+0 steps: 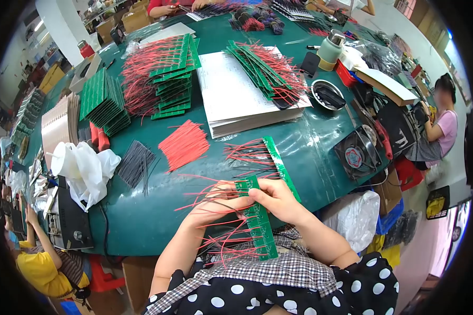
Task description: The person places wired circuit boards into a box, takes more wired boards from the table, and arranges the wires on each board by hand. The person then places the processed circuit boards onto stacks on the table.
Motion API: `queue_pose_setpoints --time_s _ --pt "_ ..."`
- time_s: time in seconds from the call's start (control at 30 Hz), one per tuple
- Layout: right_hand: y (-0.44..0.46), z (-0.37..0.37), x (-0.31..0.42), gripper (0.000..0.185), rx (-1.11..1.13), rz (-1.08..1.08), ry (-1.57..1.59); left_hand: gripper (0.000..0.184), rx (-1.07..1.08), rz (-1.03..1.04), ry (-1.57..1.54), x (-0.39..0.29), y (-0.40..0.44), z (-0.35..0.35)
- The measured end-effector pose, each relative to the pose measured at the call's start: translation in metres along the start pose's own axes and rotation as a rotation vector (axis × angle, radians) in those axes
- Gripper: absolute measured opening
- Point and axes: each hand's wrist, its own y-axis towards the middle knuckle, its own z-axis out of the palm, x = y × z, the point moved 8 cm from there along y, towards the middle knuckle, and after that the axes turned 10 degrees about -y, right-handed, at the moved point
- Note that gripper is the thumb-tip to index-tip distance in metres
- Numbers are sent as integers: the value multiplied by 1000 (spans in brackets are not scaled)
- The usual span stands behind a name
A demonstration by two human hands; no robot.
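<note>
A narrow green circuit board strip (261, 231) with red and dark wires along its left side is held upright in front of my body. My right hand (279, 200) closes on its upper part, thumb on the board's face. On the wire side, my left hand (218, 203) is closed among the wires, its fingertips partly hidden behind the board. Just beyond my hands, a second wired circuit board (279, 165) lies on the table. A bundle of loose red wires (184, 144) and a bundle of black wires (136, 164) lie further left.
Stacked wired boards (173, 79) and bare green boards (102, 100) stand at the back left. More wired boards (255, 68) rest on a paper stack (220, 100). A small fan (357, 152), a metal bowl (328, 94) and a flask (331, 50) are right. Other people sit around the table.
</note>
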Motion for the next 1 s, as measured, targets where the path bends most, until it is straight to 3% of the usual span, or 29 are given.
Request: queue_pose_setpoints --time_s 0.03,0.13,0.17,0.3,0.37,0.6,0.7,0.77,0.8,0.87,1.0 --pt "6 -2 -11 33 -32 -48 -31 24 -64 -18 149 4 1 -9" --pt "13 -11 -7 37 -153 27 0 25 20 -71 -32 0 -2 4" --pt "16 -12 -11 39 -184 4 -9 31 56 -70 59 4 2 2" --pt "18 -11 -12 39 -182 18 -82 26 58 -25 -96 8 5 2" --pt "23 -7 -16 38 -80 -31 15 27 89 -5 -234 8 7 6" --pt "18 1 -14 35 -9 -38 251 25 98 96 -219 24 10 -2" --pt "23 1 -23 36 -53 -19 151 24 67 63 -291 23 7 -1" --pt "26 -7 -24 38 -127 -24 -180 22 17 40 -257 22 5 -3" --pt "27 -9 -23 38 -126 -26 -179 22 16 41 -256 20 4 -3" --pt "29 -8 -16 39 -79 -84 -122 21 44 -8 -203 22 3 -2" --pt "26 -1 -13 35 84 25 222 19 103 5 -276 26 4 4"
